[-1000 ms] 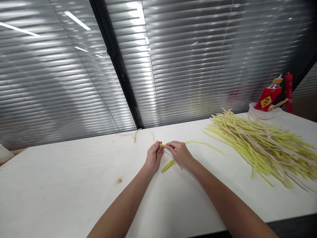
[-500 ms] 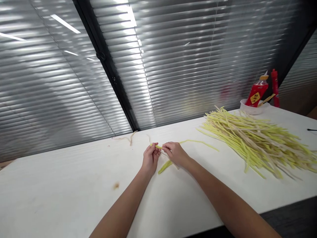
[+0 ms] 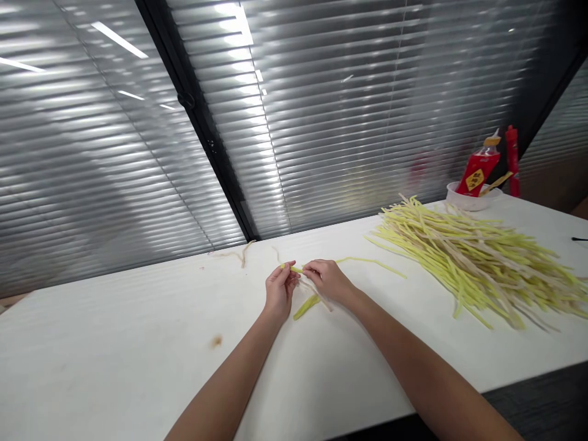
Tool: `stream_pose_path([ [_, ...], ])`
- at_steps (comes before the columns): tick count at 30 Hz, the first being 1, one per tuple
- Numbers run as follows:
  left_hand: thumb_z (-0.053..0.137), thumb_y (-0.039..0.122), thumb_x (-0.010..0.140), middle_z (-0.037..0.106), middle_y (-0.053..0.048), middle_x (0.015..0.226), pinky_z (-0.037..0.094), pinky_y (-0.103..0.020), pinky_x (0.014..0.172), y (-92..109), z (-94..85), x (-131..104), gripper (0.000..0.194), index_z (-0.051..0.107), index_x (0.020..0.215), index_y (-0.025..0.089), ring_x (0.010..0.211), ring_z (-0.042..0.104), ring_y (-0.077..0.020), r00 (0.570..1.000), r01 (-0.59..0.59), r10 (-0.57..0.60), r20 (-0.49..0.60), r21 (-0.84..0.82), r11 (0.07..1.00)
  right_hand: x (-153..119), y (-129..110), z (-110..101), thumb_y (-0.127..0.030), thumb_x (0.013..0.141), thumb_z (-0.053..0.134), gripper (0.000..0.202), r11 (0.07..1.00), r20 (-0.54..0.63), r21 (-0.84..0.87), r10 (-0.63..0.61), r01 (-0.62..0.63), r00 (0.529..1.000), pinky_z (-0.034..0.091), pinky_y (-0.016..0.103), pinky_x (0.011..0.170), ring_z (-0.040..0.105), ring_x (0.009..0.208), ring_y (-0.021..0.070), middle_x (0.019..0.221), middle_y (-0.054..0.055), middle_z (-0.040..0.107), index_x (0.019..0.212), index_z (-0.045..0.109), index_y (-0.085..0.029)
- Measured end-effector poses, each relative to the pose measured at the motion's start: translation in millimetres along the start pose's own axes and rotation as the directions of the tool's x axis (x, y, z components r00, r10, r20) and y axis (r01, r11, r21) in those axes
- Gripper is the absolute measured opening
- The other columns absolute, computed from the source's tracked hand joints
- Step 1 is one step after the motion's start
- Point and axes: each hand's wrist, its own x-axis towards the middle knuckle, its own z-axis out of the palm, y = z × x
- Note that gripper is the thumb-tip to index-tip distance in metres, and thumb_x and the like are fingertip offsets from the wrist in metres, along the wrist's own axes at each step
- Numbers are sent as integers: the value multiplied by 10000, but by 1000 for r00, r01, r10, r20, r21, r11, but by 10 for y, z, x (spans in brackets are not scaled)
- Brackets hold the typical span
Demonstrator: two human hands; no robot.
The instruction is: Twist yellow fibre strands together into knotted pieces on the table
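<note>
Between my two hands a yellow-green strip [image 3: 296, 269] is stretched a short way above the white table. My left hand [image 3: 280, 285] pinches one part of it between thumb and finger. Close by on the right, my right hand [image 3: 325, 275] has its fingers closed on the same strip. A long yellow tail [image 3: 374, 263] runs out to the right behind my right hand. Just below the hands lie a short yellow-green piece [image 3: 306, 307] and a pale beige strip [image 3: 325, 301], partly under my right hand.
A large pile of yellow and beige strips [image 3: 463, 257] covers the table's right side. Behind it a clear bowl [image 3: 468, 201] holds a red bottle [image 3: 478, 171], beside a red tube [image 3: 512, 160]. Beige scraps [image 3: 243, 254] lie near the blinds; the white table [image 3: 114, 361] has a brown spot.
My right hand has shifted very slightly right, and more of the pale strip shows beneath it. Both hands keep their grip on the yellow-green strip.
</note>
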Motion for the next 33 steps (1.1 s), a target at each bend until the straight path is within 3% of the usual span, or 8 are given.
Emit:
stream_pose_path([
  [11, 691, 383, 704, 581, -1, 627, 418, -184, 578, -44, -9, -1, 314, 688, 902, 140, 595, 538, -72, 997, -79, 80, 0, 70, 994, -10, 26, -24, -186, 861, 516, 148, 1000, 6, -21, 0, 1, 1000, 418, 255, 697, 595, 744, 143, 797, 24, 675, 808, 654, -188],
  [22, 719, 361, 675, 570, 9, 647, 415, -197, 577, -24, 9, -18, 361, 680, 967, 152, 584, 523, -75, 996, -84, 83, 18, 64, 994, -26, 16, -47, -203, 870, 483, 163, 997, -32, -74, -6, 4, 999, 414, 257, 670, 579, 719, 150, 784, 33, 661, 847, 645, -194],
  [27, 750, 321, 640, 576, 23, 655, 433, -205, 613, -21, -8, -6, 295, 681, 876, 157, 581, 525, -63, 997, -70, 70, -29, 9, 997, -27, 10, -41, -206, 853, 496, 143, 1000, -33, -23, 17, -18, 999, 411, 244, 661, 573, 719, 141, 796, 22, 660, 824, 636, -197],
  [33, 742, 261, 640, 555, 33, 587, 406, -206, 594, 33, -59, -10, 176, 638, 744, 163, 552, 505, -74, 989, -149, 146, 38, 93, 984, -17, 5, -30, -263, 836, 506, 140, 985, -15, 111, 132, -130, 991, 409, 233, 596, 541, 625, 118, 786, 4, 655, 880, 625, -204],
])
